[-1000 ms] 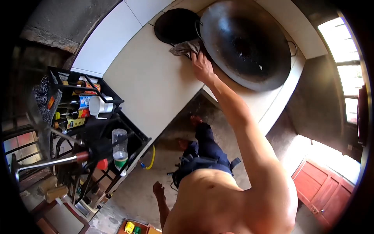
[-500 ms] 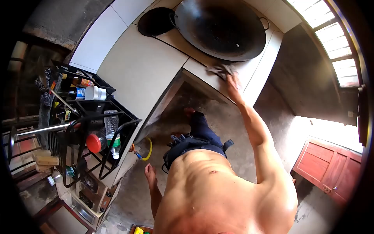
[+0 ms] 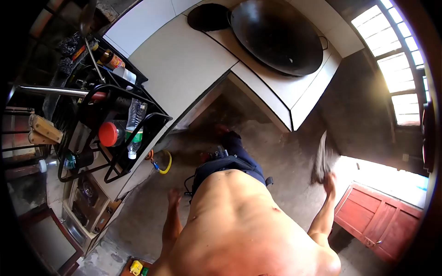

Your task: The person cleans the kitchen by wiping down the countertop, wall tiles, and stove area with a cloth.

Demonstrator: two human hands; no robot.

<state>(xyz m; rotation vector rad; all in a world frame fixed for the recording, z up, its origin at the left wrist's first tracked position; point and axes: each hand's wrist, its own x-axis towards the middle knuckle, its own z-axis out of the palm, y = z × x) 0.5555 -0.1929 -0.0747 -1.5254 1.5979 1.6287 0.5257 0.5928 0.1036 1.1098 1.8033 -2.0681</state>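
Observation:
A grey cloth (image 3: 321, 161) hangs from my right hand (image 3: 330, 182), out beyond the counter's right corner and above the floor. The fingers are wrapped on the cloth, which is blurred by motion. My left hand (image 3: 174, 198) hangs low at my left side, away from the counter; its fingers are too small and blurred to read. A large dark wok (image 3: 276, 39) rests on the tiled counter (image 3: 184, 60), with a round black lid or pan (image 3: 208, 17) to its left.
At the left a black rack (image 3: 159, 112) holds bottles, a red-lidded jar (image 3: 108, 134) and utensils. A yellow hose loop (image 3: 166, 163) hangs below it. A gas stove (image 3: 87, 189) stands lower left, a red wooden door (image 3: 377, 221) lower right, and a barred window upper right.
My right hand has swept with the cloth from beside the wok, across the counter's front edge, and off to the right. My left hand stays low at my side.

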